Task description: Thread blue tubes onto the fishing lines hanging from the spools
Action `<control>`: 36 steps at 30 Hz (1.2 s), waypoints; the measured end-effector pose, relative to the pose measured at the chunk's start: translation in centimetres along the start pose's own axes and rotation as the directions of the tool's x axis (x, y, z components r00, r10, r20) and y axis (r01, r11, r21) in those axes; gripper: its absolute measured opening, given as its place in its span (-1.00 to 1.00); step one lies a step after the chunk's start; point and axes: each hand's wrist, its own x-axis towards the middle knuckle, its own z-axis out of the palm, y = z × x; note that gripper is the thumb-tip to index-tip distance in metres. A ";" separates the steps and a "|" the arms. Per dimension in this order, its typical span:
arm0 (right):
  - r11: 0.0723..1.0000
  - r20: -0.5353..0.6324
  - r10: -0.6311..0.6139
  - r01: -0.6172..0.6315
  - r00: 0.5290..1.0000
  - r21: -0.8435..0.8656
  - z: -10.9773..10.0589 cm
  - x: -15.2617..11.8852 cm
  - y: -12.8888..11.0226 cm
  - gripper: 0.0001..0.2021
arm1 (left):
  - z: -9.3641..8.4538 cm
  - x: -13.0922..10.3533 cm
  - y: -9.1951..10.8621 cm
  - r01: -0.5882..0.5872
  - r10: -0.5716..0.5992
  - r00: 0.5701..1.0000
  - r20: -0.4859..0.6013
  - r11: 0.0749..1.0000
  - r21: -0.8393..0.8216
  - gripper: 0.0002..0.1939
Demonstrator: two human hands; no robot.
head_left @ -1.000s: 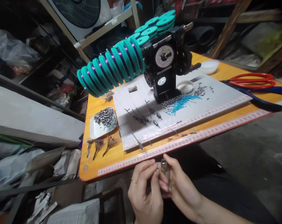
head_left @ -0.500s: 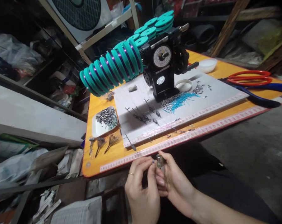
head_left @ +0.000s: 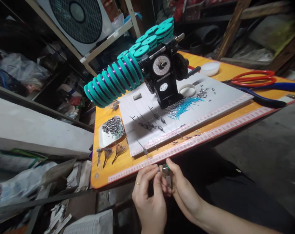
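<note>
Just off the table's near edge, my left hand (head_left: 149, 195), with a ring on one finger, pinches a tiny blue piece (head_left: 158, 169) between thumb and fingertips. Its exact kind is too small to make out. My right hand (head_left: 185, 183) is closed around a small clear bottle (head_left: 165, 169), which lies tilted with its end close to the blue piece. A bit of green shows by the bottle under the thumb. Above the hands, a dark fishing sinker (head_left: 145, 151) on a thin line lies at the white board's (head_left: 210, 112) near edge.
A black winding machine (head_left: 168, 86) with a dial carries a row of teal spools (head_left: 115, 79). Left on the yellow table stands a white tray (head_left: 102, 139) of sinkers. Red-handled scissors (head_left: 253, 78) and blue-handled pliers (head_left: 266, 98) lie right. Blue strips (head_left: 186, 107) lie before the machine.
The view has shifted slightly. The bottle in my right hand has turned to lie more sideways, and its end is nearer the blue piece in my left fingers.
</note>
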 end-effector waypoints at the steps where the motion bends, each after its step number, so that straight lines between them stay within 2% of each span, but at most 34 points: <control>1: 0.999 -0.026 -0.045 0.045 0.999 0.006 -0.1 0.1 0.1 -0.39 | 0.4 -0.1 -0.2 -0.005 0.005 1.000 -0.018 1.000 -0.009 -0.81; 4: 0.991 -0.082 -0.131 0.132 0.988 0.014 -0.4 0.7 0.5 -0.41 | 1.5 -0.6 -0.9 -0.035 0.033 0.998 -0.058 0.999 -0.028 -0.80; 8: 0.986 -0.106 -0.161 0.163 0.981 0.015 -0.7 1.1 0.9 -0.40 | 1.9 -1.0 -1.4 -0.052 0.050 0.997 -0.053 0.998 -0.030 -0.80; 36: 0.983 -0.145 -0.146 0.128 0.979 -0.130 -0.5 0.9 1.7 -0.38 | 1.3 -1.2 -1.7 -0.068 0.070 0.996 -0.056 0.997 0.042 -0.78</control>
